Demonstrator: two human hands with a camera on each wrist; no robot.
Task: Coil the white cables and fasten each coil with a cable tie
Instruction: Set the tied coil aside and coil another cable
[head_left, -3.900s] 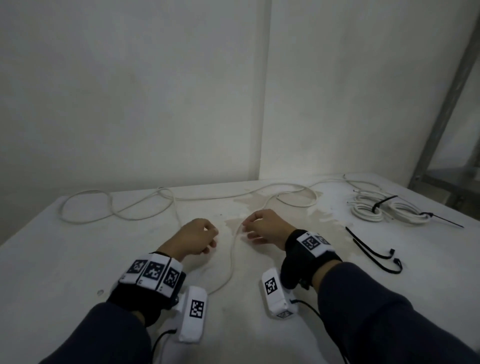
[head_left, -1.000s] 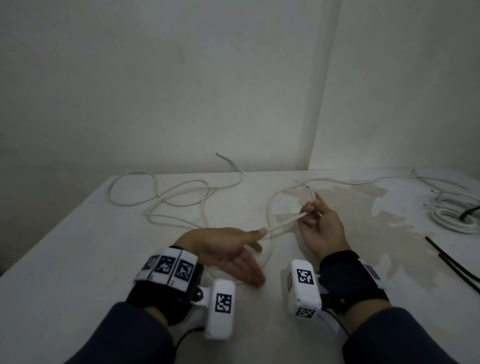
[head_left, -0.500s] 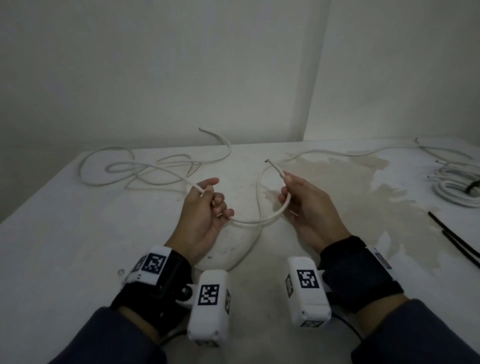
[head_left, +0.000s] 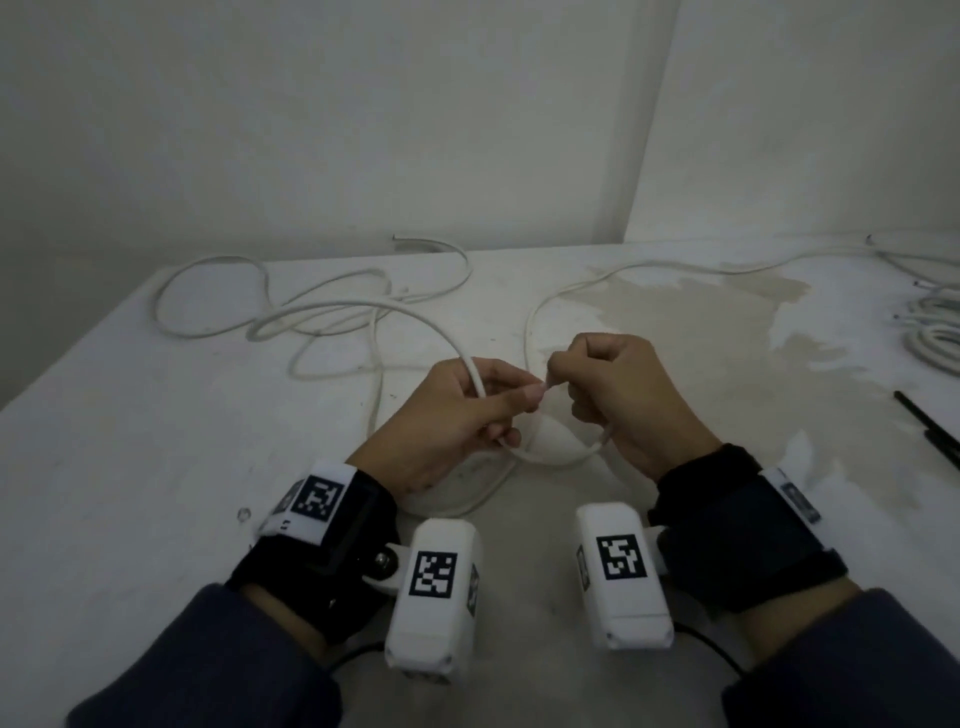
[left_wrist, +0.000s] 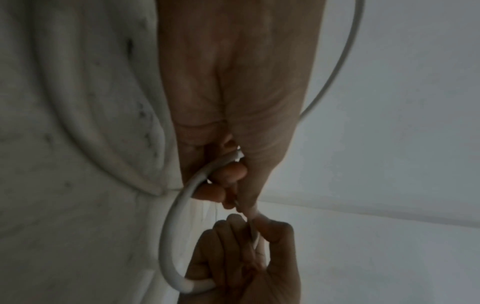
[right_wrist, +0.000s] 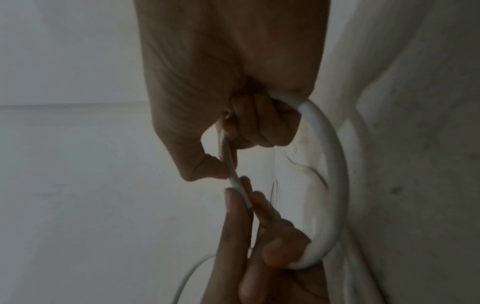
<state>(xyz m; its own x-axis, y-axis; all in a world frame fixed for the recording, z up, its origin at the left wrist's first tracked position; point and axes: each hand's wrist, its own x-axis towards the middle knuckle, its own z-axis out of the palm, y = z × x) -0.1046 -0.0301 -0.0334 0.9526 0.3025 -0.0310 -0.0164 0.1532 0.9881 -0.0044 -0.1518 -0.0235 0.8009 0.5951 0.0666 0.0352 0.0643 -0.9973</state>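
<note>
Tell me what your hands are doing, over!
Left hand and right hand both pinch the white cable. First small loop formed. No cable tie on it yet.

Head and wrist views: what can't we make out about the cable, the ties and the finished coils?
- Tied coils, head view: cut by the right edge; count and ties unreadable.
- Black cable ties, head view: cut by the right edge; number unclear.
- White cable: the stretch inside the left hand and right hand is hidden by curled fingers.
- Wrist views: dark and blurred; the cable tip shows no detail.
</note>
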